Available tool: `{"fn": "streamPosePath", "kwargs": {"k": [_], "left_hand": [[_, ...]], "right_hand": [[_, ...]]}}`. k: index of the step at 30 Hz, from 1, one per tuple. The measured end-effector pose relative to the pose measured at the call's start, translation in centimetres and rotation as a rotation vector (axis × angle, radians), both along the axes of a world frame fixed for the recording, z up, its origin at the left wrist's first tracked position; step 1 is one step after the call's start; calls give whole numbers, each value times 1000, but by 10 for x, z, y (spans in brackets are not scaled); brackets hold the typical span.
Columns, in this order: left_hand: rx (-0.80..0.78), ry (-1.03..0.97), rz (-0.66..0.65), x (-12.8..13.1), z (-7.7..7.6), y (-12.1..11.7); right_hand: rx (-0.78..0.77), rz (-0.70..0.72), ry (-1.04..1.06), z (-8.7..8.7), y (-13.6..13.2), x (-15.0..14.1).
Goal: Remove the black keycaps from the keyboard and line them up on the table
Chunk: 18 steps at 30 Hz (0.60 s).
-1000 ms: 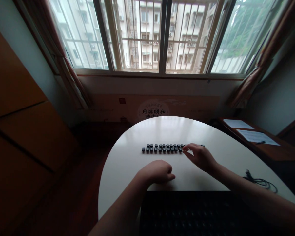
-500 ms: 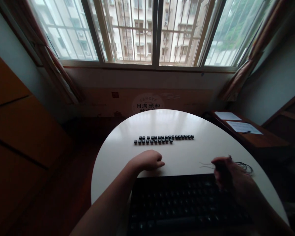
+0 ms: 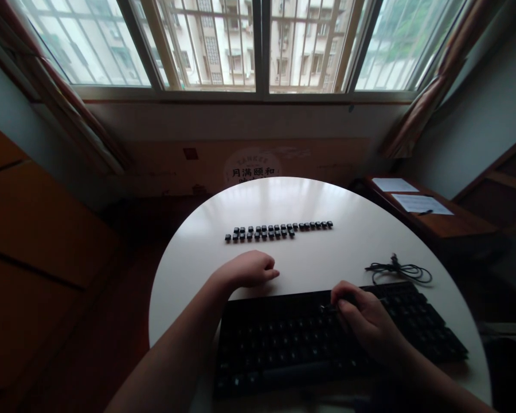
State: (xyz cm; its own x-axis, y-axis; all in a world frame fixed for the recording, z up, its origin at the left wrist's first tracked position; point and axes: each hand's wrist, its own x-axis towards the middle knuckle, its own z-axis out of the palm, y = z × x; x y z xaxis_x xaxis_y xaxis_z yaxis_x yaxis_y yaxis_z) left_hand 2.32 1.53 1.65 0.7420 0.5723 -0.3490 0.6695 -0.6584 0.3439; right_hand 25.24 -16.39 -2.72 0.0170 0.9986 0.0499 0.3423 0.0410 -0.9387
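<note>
A black keyboard [image 3: 279, 338] lies along the near part of the table. Above its upper rows, my right hand [image 3: 361, 315] is closed on a wire keycap puller [image 3: 325, 308]; the tool's dark handle is mostly hidden by the fingers. Whether the wires touch a key, I cannot tell. My left hand [image 3: 253, 268] rests on the table just behind the keyboard, its fingers curled closed. Anything inside those fingers is hidden. Farther back, several small black keycaps [image 3: 264, 234] stand in two rows, the back row reaching farther right.
A coiled black cable [image 3: 399, 269] lies behind the keyboard's right end. The white round table [image 3: 189, 258] ends in a curved edge. On a brown side table [image 3: 473, 223] at the right are papers [image 3: 421, 203] and a pen [image 3: 425, 213]. A barred window is ahead.
My right hand has moved left with the keycap puller, from near the cable to above the keyboard's upper keys. My left hand stays by the keyboard's back edge. The view has tilted down slightly.
</note>
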Motion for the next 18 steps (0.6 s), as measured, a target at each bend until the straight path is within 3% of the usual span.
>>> {"fn": "streamPosePath", "kwargs": {"k": [10,18], "left_hand": [[5,0,1,0,-2,0],[-2,13,15,2,-3,0]], "right_hand": [[-108,-102,-16,2,5,-4],[74,-46,-365,9,3,-10]]}}
